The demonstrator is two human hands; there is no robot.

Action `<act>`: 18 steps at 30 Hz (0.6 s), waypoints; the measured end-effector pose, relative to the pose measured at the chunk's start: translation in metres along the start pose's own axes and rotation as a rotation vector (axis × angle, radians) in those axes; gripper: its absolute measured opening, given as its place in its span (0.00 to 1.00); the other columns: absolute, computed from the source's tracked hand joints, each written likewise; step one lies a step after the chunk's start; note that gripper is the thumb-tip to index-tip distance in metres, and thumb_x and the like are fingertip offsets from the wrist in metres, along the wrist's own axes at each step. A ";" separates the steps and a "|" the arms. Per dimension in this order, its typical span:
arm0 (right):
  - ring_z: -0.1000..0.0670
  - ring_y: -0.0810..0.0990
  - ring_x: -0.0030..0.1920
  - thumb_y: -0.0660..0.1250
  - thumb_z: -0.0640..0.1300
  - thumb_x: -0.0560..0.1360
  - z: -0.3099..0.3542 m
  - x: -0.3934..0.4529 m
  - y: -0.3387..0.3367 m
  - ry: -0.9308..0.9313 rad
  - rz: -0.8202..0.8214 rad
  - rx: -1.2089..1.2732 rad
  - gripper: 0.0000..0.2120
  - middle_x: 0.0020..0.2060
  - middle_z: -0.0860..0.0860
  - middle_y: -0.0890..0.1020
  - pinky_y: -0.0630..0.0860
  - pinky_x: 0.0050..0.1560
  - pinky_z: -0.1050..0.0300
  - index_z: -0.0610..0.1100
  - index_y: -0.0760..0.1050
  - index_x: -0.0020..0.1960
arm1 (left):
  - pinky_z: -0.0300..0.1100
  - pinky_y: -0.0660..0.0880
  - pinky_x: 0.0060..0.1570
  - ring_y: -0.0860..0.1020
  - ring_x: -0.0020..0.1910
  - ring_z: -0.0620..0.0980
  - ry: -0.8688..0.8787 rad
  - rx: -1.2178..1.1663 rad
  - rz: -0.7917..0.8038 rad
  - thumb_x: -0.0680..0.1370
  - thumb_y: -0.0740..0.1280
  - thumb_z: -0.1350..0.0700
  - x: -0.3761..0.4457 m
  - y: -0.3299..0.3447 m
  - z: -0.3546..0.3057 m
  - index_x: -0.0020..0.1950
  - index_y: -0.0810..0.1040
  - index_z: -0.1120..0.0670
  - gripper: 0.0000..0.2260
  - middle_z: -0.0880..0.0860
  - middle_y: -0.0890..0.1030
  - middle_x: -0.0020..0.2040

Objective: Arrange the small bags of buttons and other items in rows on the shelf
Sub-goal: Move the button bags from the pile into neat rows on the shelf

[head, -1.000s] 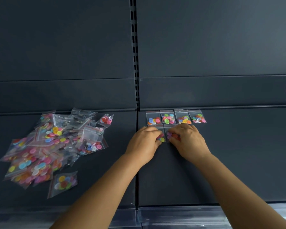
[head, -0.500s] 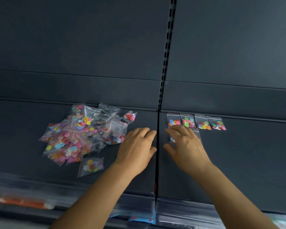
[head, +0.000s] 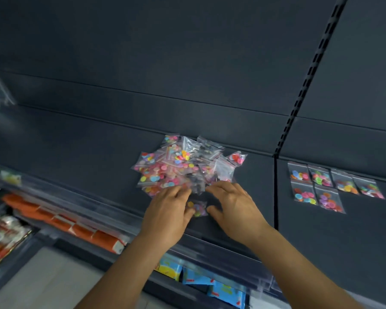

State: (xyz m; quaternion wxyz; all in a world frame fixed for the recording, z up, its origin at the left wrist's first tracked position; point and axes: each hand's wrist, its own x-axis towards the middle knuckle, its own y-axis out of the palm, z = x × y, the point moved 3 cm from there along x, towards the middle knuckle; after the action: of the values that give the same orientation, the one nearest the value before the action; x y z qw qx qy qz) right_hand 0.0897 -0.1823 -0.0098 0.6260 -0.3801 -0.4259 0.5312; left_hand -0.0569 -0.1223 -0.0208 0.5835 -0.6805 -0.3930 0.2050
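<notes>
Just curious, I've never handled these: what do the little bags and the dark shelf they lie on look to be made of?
The small bags look like thin clear plastic film: glossy, crinkled, with the coloured buttons showing through. Those in the heap look the same. The shelf seems to be painted metal with a matt dark grey finish, judging by its flat panels and slotted upright; this is not certain.

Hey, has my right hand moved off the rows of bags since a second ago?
Yes. The right hand left the rows and crossed left past the shelf seam to the pile, beside the left hand.
</notes>
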 end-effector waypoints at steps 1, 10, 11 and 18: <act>0.49 0.65 0.67 0.62 0.52 0.78 0.005 0.003 0.004 -0.003 0.010 0.007 0.22 0.66 0.53 0.70 0.63 0.68 0.56 0.49 0.67 0.70 | 0.41 0.63 0.65 0.67 0.67 0.48 -0.010 -0.005 0.001 0.79 0.61 0.46 -0.002 0.000 0.006 0.72 0.66 0.50 0.22 0.47 0.69 0.69; 0.47 0.71 0.57 0.63 0.49 0.77 0.022 0.019 0.026 0.086 0.072 0.057 0.10 0.50 0.48 0.76 0.65 0.47 0.62 0.46 0.76 0.54 | 0.43 0.61 0.68 0.63 0.70 0.49 -0.086 -0.065 -0.083 0.80 0.59 0.49 -0.005 -0.005 0.033 0.71 0.68 0.52 0.20 0.49 0.69 0.70; 0.48 0.72 0.55 0.63 0.48 0.77 0.023 0.020 0.026 0.101 0.066 0.066 0.08 0.48 0.49 0.75 0.65 0.45 0.62 0.46 0.76 0.52 | 0.43 0.61 0.69 0.63 0.69 0.50 -0.090 -0.056 -0.073 0.80 0.58 0.49 -0.005 -0.005 0.036 0.71 0.68 0.52 0.20 0.49 0.69 0.70; 0.52 0.70 0.29 0.65 0.48 0.75 0.019 0.030 0.018 0.277 -0.070 0.224 0.13 0.30 0.52 0.72 0.64 0.28 0.60 0.48 0.63 0.37 | 0.41 0.70 0.54 0.72 0.57 0.50 -0.105 -0.182 -0.122 0.79 0.61 0.51 -0.001 -0.010 0.040 0.61 0.77 0.52 0.13 0.50 0.77 0.55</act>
State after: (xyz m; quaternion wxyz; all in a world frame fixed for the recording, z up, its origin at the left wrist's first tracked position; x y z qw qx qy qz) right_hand 0.0681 -0.1497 -0.0156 0.7352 -0.3622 -0.2868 0.4960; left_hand -0.0899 -0.0976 -0.0207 0.5095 -0.6937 -0.4807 0.1679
